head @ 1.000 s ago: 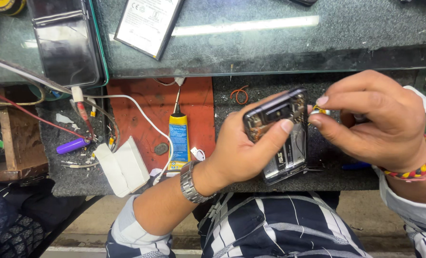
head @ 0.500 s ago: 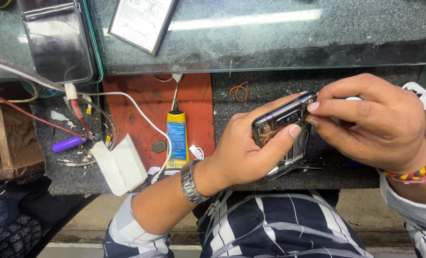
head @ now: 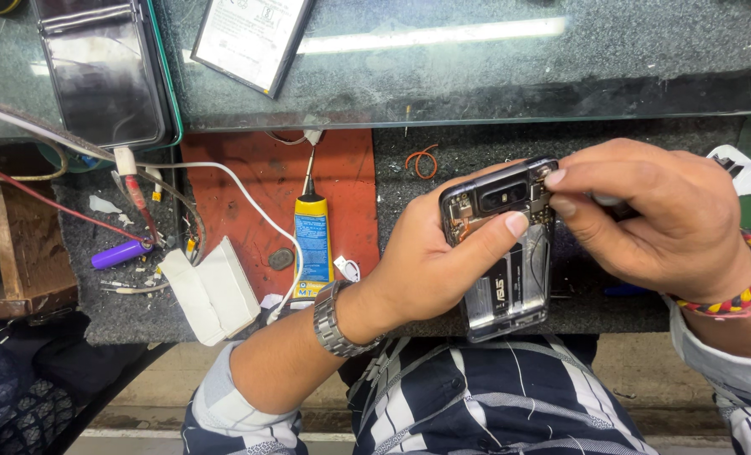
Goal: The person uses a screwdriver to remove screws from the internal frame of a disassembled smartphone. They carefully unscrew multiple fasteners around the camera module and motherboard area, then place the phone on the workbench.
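Holding an opened phone (head: 506,253) w/ back cover off, L hand (head: 430,270) cups it from its 9 o'clock side, thumb laid across the upper board just under the camera module. L fingers wrapped narrow round the phone body, gripping it. Phone is up off the bench (head: 611,93), tilted, approx centre-right of frame, above the person's striped lap. R hand (head: 653,219) comes in from 3 o'clock, thumb + index fingers (head: 561,179) pinched tight at the phone's top corner, approx 1 o'clock on the device; whether they pinch a tiny part or only the phone edge, cannot tell. Metal watch (head: 333,318) on L wrist, beaded bracelet (head: 742,291) on R wrist.

Bench items: glue tube (head: 312,248), yellow/blue, nozzle pointing to 12, lying on a red mat (head: 249,190) at 9 o'clock from the phone. White charger block (head: 211,291) at 7 o'clock of the tube, white cable (head: 232,190) running off it. Purple pen-like tool (head: 118,253) further out at 9. Small orange wire loop (head: 422,160) at 11 o'clock of the phone. Black phone (head: 106,72) lying flat far top-left on the glass, flat battery pack w/ label (head: 253,38) just to its 3 o'clock.
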The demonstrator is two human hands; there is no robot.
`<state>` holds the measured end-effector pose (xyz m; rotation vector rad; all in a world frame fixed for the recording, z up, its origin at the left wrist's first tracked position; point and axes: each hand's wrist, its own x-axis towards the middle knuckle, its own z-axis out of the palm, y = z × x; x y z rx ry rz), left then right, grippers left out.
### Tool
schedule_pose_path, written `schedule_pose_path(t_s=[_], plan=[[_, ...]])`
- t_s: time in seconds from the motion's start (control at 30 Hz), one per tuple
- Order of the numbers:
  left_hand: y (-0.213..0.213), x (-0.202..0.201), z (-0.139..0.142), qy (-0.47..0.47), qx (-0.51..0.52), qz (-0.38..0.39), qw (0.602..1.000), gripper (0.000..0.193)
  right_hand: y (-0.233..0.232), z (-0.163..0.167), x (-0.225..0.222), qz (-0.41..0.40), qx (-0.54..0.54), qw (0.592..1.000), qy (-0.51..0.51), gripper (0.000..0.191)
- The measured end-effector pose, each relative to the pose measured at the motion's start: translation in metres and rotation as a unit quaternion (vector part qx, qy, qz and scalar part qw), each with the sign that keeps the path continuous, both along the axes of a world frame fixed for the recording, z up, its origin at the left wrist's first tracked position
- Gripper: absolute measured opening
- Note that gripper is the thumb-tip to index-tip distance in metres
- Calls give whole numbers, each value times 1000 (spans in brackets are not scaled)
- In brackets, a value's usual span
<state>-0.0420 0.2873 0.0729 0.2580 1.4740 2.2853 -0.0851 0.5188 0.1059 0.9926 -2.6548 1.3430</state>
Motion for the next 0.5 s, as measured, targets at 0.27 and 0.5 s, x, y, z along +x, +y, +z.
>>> schedule_pose_path(t_s=[0.27, 0.5], plan=[[-3, -5, -4, -66, 107, -50, 991, 40, 0, -1, 3, -12, -46, 999, -12, 25], [-4, -8, -2, -71, 132, -88, 985, 37, 7, -1, 2, -55, 49, 997, 18, 21]])
